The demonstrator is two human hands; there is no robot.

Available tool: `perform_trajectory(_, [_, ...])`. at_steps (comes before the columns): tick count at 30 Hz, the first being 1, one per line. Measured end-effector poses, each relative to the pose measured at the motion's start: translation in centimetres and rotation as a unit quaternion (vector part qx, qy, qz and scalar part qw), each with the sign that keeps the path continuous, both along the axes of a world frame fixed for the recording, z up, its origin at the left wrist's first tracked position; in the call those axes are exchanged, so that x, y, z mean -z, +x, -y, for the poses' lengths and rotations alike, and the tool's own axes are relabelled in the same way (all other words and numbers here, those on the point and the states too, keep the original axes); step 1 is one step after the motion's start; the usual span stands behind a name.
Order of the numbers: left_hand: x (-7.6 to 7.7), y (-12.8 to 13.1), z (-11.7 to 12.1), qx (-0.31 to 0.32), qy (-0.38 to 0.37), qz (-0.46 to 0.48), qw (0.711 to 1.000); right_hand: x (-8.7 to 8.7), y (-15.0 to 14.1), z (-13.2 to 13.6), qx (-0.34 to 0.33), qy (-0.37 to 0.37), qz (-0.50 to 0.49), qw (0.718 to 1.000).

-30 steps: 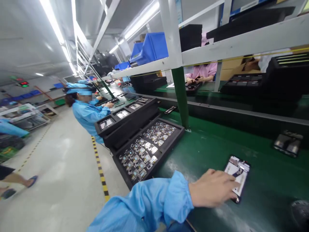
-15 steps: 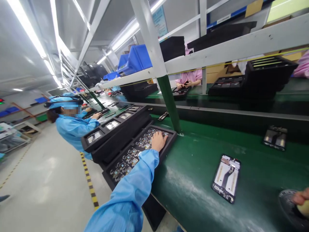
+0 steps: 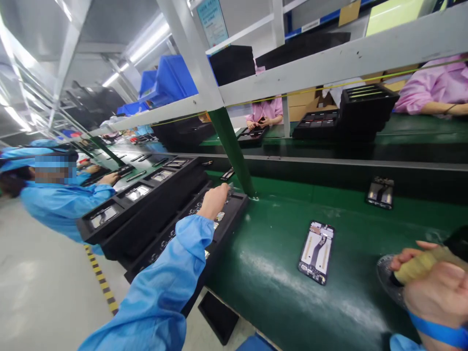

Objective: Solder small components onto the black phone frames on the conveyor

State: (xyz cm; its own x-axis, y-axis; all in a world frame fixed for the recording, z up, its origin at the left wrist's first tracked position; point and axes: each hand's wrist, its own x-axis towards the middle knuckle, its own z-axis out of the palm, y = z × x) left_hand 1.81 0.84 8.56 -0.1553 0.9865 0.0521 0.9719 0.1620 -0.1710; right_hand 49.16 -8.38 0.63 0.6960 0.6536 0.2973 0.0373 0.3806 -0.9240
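Left hand (image 3: 214,202) over black parts tray (image 3: 236,207), grip narrow, pinching small grey part (image 3: 230,186); right hand (image 3: 435,292), grip closed around yellow-wrapped handle (image 3: 420,264) of round dark tool (image 3: 386,278); phone frame (image 3: 316,252) lying face-up on green surface (image 3: 263,287), between both hands, touching neither;

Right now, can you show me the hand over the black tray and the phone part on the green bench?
Left hand (image 3: 214,201): head view, back of the hand.
Phone part (image 3: 316,252): head view, its middle.
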Motion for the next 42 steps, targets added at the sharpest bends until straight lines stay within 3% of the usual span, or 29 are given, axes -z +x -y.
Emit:
perform_trajectory(2, [0.2, 2.6, -0.2, 0.083, -0.042, 0.039, 0.995, -0.2, -0.2, 0.0, 0.003, 0.011, 0.043, 0.999])
perform_trajectory(5, [1.7, 7.4, -0.8, 0.213, -0.126, 0.113, 0.962, -0.2, -0.4, -0.1, 0.012, 0.019, 0.056, 0.998])
perform_trajectory(9, [4.0, 12.2, -2.7, 0.303, -0.199, 0.184, 0.914, 0.1, -0.3, -0.2, 0.018, 0.031, 0.055, 0.998])
perform_trajectory(12, [5.2, 13.3, -4.4, 0.304, -0.211, 0.203, 0.907, 0.5, -0.1, -0.3, 0.005, 0.049, 0.031, 0.998])
perform_trajectory(15, [6.0, 12.8, -5.9, 0.275, -0.189, 0.2, 0.921, 0.7, 0.1, -0.4, 0.004, 0.045, 0.025, 0.999])
perform_trajectory(23, [6.4, 11.9, -9.2, 0.281, -0.112, 0.19, 0.934, 0.6, 0.0, -0.3, 0.004, 0.05, 0.023, 0.998])
perform_trajectory(26, [7.4, 12.7, -8.1, 0.276, -0.048, 0.191, 0.941, 0.7, 0.2, -0.3, -0.003, 0.054, 0.024, 0.998])
perform_trajectory(30, [10.0, 13.0, -4.7, 0.2, 0.056, 0.181, 0.961, 1.0, 0.5, -0.5, -0.015, 0.048, 0.032, 0.998])
perform_trajectory(34, [11.3, 12.5, -2.9, 0.17, 0.1, 0.188, 0.962, 1.1, 0.5, -0.5, -0.01, 0.05, 0.039, 0.998])
perform_trajectory(38, [10.7, 14.5, -2.3, 0.271, 0.09, 0.224, 0.932, 1.2, 0.3, -0.5, -0.018, 0.064, 0.042, 0.997])
perform_trajectory(42, [10.9, 18.8, -1.2, 0.474, 0.046, 0.25, 0.843, 1.4, 0.4, -0.5, -0.012, 0.059, 0.043, 0.997])
